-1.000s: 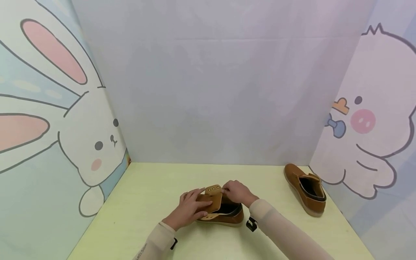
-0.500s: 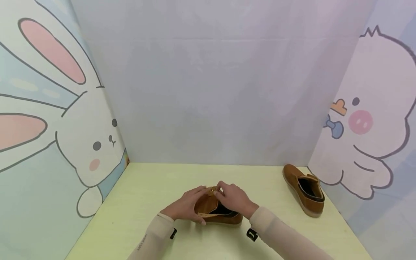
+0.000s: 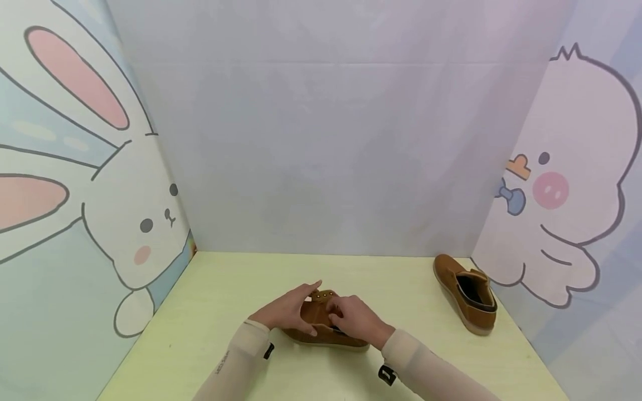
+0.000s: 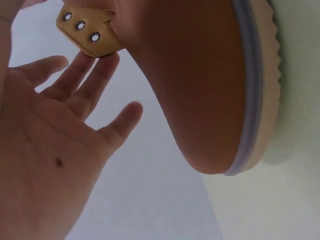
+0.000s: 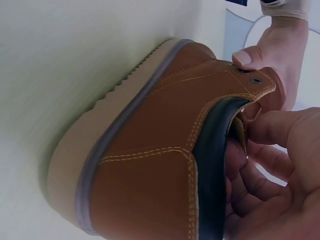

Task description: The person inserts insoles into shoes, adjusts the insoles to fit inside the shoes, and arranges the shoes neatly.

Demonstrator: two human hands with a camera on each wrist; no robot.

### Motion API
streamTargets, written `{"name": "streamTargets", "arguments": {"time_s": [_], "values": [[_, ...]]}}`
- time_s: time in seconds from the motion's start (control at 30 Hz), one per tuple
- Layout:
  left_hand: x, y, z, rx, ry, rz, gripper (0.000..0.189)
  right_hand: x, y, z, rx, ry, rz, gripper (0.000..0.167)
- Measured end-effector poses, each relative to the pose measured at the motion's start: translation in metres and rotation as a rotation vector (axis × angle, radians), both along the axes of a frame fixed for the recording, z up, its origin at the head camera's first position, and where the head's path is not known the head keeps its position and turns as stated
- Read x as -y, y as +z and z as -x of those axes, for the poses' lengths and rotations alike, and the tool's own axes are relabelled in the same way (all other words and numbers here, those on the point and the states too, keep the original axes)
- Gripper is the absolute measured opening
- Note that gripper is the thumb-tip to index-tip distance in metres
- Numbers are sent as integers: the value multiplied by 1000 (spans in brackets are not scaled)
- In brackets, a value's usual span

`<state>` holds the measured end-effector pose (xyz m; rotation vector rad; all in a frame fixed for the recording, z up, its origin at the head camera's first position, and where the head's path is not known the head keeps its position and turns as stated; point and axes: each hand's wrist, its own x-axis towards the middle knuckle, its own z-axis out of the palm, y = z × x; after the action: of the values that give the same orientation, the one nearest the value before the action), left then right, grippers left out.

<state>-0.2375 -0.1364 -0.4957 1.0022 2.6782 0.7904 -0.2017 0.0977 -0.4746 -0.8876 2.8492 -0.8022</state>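
A brown leather shoe (image 3: 328, 337) lies sole down before me, toe to the left, with no lace in its eyelets. My left hand (image 3: 285, 309) spans its front: the thumb rests on the near eyelet flap (image 5: 265, 89), while fingertips touch the far eyelet flap (image 4: 102, 25) from outside. Those fingers are spread and fairly straight. In the right wrist view, my right hand (image 5: 280, 175) reaches into the dark-lined opening and pinches the edge of the tongue (image 5: 240, 131) between thumb and fingers. Part of the tongue is hidden by that hand.
A matching brown shoe (image 3: 463, 295) stands at the right back of the pale yellow-green table (image 3: 225, 289), toe toward the rear wall. Cartoon-printed side panels and a plain grey back panel (image 3: 331, 167) enclose the table. Black straps hang at both wrists.
The right hand has left the far eyelet flap and come down nearer to the shoe's opening, onto the tongue. The left hand's fingers have spread from the tongue to both flaps.
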Motion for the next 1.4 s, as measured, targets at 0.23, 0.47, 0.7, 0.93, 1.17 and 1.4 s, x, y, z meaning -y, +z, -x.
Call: {"name": "streamTargets", "arguments": {"time_s": [0.23, 0.47, 0.7, 0.93, 1.17, 1.4], "values": [[-3, -1, 6, 4, -18, -19, 93, -1, -13, 2, -38, 33, -10, 14], [-4, -7, 8, 67, -38, -56, 82, -1, -15, 2, -39, 35, -10, 15], [-4, -7, 7, 53, -36, -45, 82, -3, -16, 3, -41, 39, -20, 13], [-5, -7, 7, 47, -44, -44, 79, -15, -5, 3, -18, 2, 50, 28], [-5, -6, 8, 28, -22, -27, 81, -30, 6, 3, -102, -69, -99, 95], [1, -10, 9, 70, -7, -54, 83, -32, -4, 9, 106, -69, -234, 128]]}}
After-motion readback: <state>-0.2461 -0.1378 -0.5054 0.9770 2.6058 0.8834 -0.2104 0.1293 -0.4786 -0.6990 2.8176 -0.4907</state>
